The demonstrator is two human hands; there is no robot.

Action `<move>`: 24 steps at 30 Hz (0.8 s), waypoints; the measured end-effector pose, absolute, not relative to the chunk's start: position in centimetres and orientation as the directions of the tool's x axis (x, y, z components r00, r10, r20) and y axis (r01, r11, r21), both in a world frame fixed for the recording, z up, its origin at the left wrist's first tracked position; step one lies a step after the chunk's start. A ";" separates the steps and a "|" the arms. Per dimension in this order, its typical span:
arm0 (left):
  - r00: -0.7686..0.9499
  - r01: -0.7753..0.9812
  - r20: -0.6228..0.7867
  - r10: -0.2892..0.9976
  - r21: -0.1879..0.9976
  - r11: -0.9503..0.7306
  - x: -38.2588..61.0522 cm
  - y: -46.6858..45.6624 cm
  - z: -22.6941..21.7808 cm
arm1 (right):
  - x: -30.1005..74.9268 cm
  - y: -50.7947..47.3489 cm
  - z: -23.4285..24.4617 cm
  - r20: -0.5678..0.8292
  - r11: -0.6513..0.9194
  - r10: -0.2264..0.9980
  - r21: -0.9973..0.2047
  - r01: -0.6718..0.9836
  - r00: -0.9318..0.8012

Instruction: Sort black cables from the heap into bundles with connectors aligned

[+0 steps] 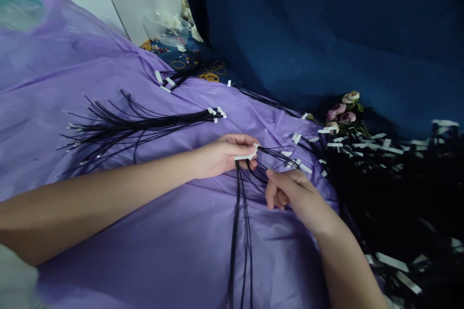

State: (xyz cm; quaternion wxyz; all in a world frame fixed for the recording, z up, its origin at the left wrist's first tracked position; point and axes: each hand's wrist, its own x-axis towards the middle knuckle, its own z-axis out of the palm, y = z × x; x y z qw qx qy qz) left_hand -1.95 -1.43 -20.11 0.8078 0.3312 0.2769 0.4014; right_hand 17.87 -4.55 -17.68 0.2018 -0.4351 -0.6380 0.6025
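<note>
Head view: left hand (223, 157) has thumb and fingers pinched on white tags (244, 157), roughly mid-frame, above the purple sheet (174, 246). Black cords (235, 224) run from those tags, some hanging straight down toward the bottom edge, some trailing right. Right hand (292, 190) is just beside, fingers curled in, thumb near the index; can't tell if it's pinching a strand or nothing. Second bundle (145, 123) lies on the sheet past the left forearm, tags at its right end, loose ends fanned left. Big tagged pile (398, 193) on the right, flowers (342, 113) behind it, rubber bands (209, 77) up top

Handling, my read: very light, cords limp and thin, probably a bit slick, easy to tangle with neighbours. Tags look stiffer, likely paper or card, so could crease or tear if yanked. Best hold is flat across the tags, light pinch; take strands close to the tag, not by the free ends
</note>
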 end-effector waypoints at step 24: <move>0.545 -0.370 -0.170 0.821 0.830 0.417 -1.8 -1.7 -20.0 | 17.4 -5.2 -17.7 0.070 0.481 0.835 -0.576 0.661 -0.546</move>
